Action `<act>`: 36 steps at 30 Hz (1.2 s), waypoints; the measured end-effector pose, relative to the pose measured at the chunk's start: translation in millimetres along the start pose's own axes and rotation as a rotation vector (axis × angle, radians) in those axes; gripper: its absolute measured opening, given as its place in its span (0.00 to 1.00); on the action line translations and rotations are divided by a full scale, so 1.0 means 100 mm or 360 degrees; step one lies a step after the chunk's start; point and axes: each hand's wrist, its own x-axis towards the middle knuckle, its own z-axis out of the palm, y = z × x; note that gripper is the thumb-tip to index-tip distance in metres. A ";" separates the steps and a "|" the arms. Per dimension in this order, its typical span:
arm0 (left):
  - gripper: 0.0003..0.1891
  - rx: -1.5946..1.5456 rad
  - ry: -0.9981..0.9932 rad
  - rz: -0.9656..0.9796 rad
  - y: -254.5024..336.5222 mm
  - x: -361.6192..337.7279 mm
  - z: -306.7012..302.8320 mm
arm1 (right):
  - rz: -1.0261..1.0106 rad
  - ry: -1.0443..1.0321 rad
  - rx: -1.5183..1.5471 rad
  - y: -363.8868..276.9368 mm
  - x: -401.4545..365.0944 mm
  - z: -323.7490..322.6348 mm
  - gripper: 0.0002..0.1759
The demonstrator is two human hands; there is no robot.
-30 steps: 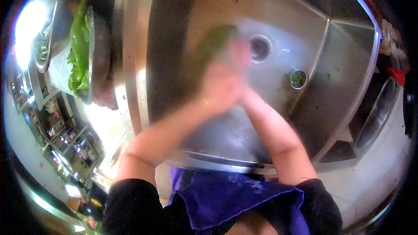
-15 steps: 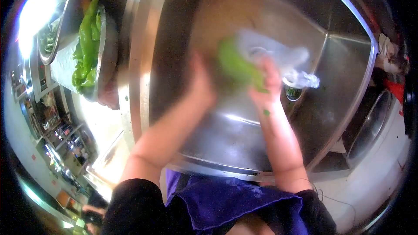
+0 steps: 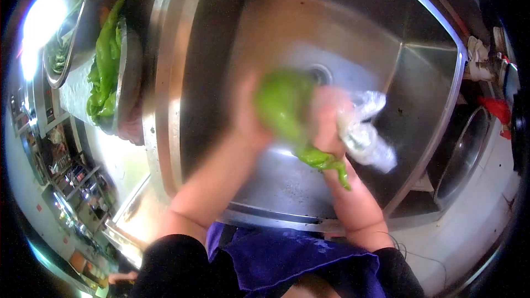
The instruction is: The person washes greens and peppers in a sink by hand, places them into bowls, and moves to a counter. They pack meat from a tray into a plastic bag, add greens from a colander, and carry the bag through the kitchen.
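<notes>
Over the steel sink (image 3: 276, 185), long green peppers (image 3: 284, 105) are bunched between my two hands and smeared by motion. My left hand (image 3: 248, 110) presses round their left side, its fingers largely hidden behind the green. At the right, my right hand (image 3: 328, 124) is closed on a crumpled clear plastic bag (image 3: 367, 138), which hangs out past its outer side. One thin, twisted pepper (image 3: 326, 161) dangles below the hands, across my right wrist.
Left of the sink stands a metal pot (image 3: 130, 72) heaped with more green peppers (image 3: 105, 66). A round drain (image 3: 320, 74) shows in the sink floor. A large metal bowl (image 3: 464, 154) leans at the right, beyond the sink's rim.
My left hand has come in from the left against the peppers. The peppers and my right hand have shifted down toward me, and the bag now hangs lower, more crumpled.
</notes>
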 end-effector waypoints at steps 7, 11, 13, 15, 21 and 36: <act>0.28 -0.0176 -0.0123 0.0212 -0.08 -0.11 0.15 | 0.0292 0.0121 0.0417 -0.12 -0.14 0.16 0.33; 0.28 -0.0032 0.0063 0.0402 -0.16 -0.13 0.09 | -0.0081 -0.0177 -0.0605 -0.12 -0.13 0.14 0.41; 0.30 0.0241 0.0211 0.0600 -0.19 -0.15 0.08 | 0.0370 0.0029 0.0889 -0.37 -0.16 0.39 0.39; 0.33 0.0718 0.0343 0.0833 -0.17 -0.21 0.03 | 0.0413 0.0154 0.1006 -0.22 -0.24 0.46 0.39; 0.34 0.0523 -0.0226 0.0747 -0.13 -0.27 0.39 | 0.0171 -0.0124 0.0159 -0.13 -0.21 0.45 0.34; 0.32 0.0812 -0.0043 0.0849 0.19 -0.54 0.37 | -0.0574 -0.0019 -0.0933 -0.57 -0.08 0.59 0.20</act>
